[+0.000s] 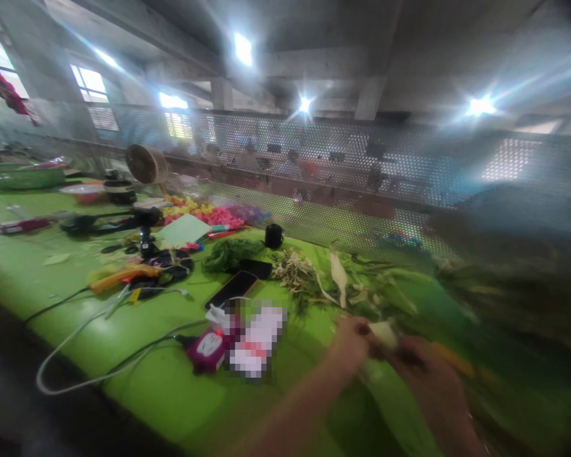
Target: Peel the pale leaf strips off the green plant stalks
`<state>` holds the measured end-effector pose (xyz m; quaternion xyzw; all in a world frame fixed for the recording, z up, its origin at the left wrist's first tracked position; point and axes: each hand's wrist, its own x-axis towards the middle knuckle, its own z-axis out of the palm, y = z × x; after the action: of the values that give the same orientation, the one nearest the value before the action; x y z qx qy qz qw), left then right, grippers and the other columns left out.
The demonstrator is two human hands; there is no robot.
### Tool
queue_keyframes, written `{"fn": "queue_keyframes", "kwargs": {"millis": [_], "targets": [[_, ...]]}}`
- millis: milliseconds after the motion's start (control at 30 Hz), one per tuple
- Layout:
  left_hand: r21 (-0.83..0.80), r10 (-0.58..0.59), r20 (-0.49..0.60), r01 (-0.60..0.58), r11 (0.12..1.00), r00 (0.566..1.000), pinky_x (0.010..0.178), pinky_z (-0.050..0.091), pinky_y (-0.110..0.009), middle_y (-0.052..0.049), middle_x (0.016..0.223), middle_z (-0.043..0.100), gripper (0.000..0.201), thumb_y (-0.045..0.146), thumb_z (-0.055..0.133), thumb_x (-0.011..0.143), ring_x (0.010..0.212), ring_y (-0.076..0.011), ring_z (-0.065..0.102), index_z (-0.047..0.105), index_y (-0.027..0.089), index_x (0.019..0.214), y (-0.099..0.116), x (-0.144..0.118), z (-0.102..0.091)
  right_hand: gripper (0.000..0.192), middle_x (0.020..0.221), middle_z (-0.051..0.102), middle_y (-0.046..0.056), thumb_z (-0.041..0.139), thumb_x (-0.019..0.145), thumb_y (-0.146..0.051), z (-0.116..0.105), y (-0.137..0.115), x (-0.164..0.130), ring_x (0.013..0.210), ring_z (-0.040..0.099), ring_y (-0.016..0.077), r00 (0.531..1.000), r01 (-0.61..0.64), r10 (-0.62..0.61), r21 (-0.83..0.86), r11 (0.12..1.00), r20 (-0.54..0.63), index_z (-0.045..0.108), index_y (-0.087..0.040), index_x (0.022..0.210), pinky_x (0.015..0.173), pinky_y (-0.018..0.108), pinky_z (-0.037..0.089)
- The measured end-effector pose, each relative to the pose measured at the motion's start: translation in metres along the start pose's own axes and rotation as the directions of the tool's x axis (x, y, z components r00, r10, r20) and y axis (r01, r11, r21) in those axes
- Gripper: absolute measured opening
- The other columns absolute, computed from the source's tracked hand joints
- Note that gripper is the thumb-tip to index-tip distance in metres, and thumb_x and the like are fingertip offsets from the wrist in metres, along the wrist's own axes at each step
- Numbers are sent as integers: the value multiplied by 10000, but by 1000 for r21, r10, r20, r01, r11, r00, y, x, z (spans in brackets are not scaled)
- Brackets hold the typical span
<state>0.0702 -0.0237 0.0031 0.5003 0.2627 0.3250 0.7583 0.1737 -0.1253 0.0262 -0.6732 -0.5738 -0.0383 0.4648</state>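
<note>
My left hand (352,346) and my right hand (428,374) are close together above the right part of the green table. Both have their fingers closed around a pale piece of husk (385,333), which looks like corn husk. Motion blur hides the exact grip. A long pale green strip (385,393) hangs or lies below the hands. Just beyond them lies a dried husk strip (339,279), beside a pile of pale dried shreds (295,270).
A purple power socket (209,349), a blurred-out pale rectangle (259,343) and a dark phone (231,290) lie left of my hands. A yellow-handled tool (124,278) trails a cable. Green fibre (231,254), a black cup (274,236) and a perforated metal screen (314,203) are farther back.
</note>
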Motion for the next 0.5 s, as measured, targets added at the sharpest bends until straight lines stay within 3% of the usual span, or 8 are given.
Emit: {"fn": "queue_keyframes", "kwargs": {"millis": [100, 200, 500], "targets": [[20, -1, 7, 0, 1000, 1000, 579, 478, -276, -30, 598, 617, 235, 312, 717, 624, 539, -140, 582, 644, 117, 731, 2, -3, 1, 181, 611, 687, -2, 680, 724, -402, -2, 1, 0, 539, 639, 189, 993, -115, 115, 43, 992, -3, 665, -222, 727, 475, 255, 477], [56, -14, 16, 13, 998, 1000, 570, 481, -274, -30, 603, 628, 195, 257, 702, 605, 536, -136, 587, 640, 121, 730, 0, -1, -1, 149, 663, 715, 3, 681, 701, -351, -2, 4, 0, 568, 655, 190, 988, -155, 156, 49, 987, -6, 671, -217, 767, 493, 252, 484], [-32, -26, 38, 27, 999, 999, 556, 471, -270, -1, 559, 593, 165, 242, 669, 590, 480, -116, 547, 607, 131, 694, 2, 0, -2, 259, 776, 713, 28, 606, 814, -486, 1, 13, -7, 655, 667, 198, 996, 75, -81, -121, 990, -43, 678, -237, 830, 619, 287, 526]]}}
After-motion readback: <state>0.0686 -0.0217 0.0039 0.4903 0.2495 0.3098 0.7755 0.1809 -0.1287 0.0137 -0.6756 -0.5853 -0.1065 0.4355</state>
